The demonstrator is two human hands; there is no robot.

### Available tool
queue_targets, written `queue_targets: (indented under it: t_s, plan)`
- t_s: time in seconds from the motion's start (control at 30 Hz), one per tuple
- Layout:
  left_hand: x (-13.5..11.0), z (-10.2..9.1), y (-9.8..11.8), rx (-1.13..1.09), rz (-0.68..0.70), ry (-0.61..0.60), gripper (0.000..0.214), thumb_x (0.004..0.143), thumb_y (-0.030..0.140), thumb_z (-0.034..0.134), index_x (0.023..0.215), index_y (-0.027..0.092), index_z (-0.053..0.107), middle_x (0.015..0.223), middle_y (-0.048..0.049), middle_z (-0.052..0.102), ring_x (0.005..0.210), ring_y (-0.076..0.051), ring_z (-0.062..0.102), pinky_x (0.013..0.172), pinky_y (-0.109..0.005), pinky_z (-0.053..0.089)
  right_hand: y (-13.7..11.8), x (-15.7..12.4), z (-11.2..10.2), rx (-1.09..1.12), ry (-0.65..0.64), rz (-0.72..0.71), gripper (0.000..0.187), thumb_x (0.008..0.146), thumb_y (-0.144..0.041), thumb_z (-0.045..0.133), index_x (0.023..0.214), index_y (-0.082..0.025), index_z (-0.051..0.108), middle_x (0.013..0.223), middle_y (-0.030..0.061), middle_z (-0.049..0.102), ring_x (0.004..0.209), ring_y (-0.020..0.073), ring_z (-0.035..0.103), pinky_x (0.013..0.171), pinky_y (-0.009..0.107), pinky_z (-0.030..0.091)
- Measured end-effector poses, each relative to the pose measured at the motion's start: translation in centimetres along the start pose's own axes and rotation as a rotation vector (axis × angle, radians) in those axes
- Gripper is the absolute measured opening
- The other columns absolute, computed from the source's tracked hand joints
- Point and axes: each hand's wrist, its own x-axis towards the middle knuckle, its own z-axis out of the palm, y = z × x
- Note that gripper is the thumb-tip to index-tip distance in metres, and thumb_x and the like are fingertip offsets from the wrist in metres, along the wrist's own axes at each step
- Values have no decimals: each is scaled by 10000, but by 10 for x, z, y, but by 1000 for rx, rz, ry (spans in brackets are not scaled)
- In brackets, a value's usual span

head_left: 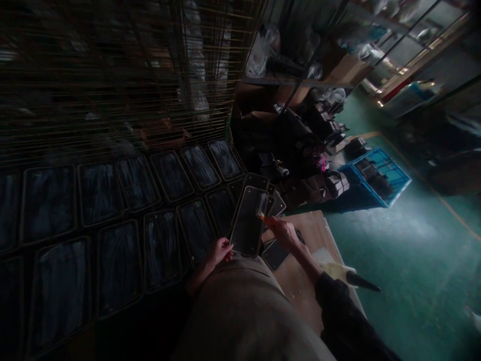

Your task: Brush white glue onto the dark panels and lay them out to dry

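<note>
My left hand (220, 251) grips the lower left corner of a dark rectangular phone-case-like panel (248, 222) and holds it tilted up. My right hand (282, 232) is closed on a thin orange-tipped tool (262, 216) whose tip touches the panel's right edge. Behind the held panel, a few more similar panels (276, 204) fan out. Another dark panel (275, 254) lies flat on the wooden board (315, 235) under my right wrist.
Rows of dark panels (112, 210) lie on a wire rack to the left, under more wire shelves (112, 75). A blue crate (379, 175) stands on the green floor (394, 260). Cluttered boxes and bags (300, 135) sit behind the board.
</note>
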Motion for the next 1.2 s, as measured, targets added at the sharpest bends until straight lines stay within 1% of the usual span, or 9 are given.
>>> queue_targets:
  t_s: [0.17,0.27,0.33,0.47,0.63,0.7,0.87,1.0,1.2]
  plan:
    - [-1,0,0,1,9,12,242,800,312,664,788,172,467,512,43,612,386,-99,577,368,-166,412,-25,-54,0,132,-126,21,279,965,-293,416,1125,-228,635,780,21,703,642,136,648,561,201,383]
    - [-1,0,-1,-21,28,-5,256,785,331,676,791,173,475,520,42,617,399,-105,586,372,-171,418,-38,-68,-2,300,-238,34,286,961,-294,419,1140,-230,633,788,15,717,684,141,678,599,197,431]
    - [-2,-1,-2,-27,34,-4,264,772,336,687,786,176,477,517,45,613,396,-107,582,371,-175,420,-41,-67,0,406,-284,22,292,964,-309,414,1127,-221,639,784,15,721,697,143,687,624,203,460]
    - [-1,0,-2,-12,51,-1,237,774,305,680,771,176,482,511,46,607,391,-102,572,375,-173,419,-27,-38,4,477,-260,4,318,965,-361,406,1080,-202,656,752,22,719,683,154,687,625,222,488]
    - [0,2,-3,-9,68,20,204,791,261,658,761,174,476,509,53,594,370,-84,549,367,-157,399,2,25,-5,248,43,22,299,966,-319,414,1118,-186,636,785,28,723,703,153,677,627,217,463]
    - [0,3,-3,-23,71,21,205,790,261,660,762,173,477,507,53,593,368,-82,545,367,-155,394,8,49,-11,168,109,17,305,970,-311,419,1170,-191,616,845,37,724,744,162,673,651,229,448]
    - [1,3,-6,-46,74,32,212,778,274,676,781,173,489,507,52,595,367,-87,544,366,-160,395,6,80,-12,84,140,21,339,976,-348,406,1198,-194,611,914,73,719,763,192,645,637,260,400]
    - [0,1,-7,-52,83,37,228,769,298,690,786,174,500,522,48,603,381,-91,558,370,-159,395,-9,59,5,59,64,-22,349,972,-342,392,1136,-162,642,883,79,715,717,178,633,599,248,367]
    - [1,0,-6,-40,55,36,171,790,254,652,787,173,501,517,54,594,377,-86,550,381,-163,404,-40,-24,25,136,-150,-86,333,976,-343,382,1095,-188,651,839,61,724,668,154,656,561,213,380]
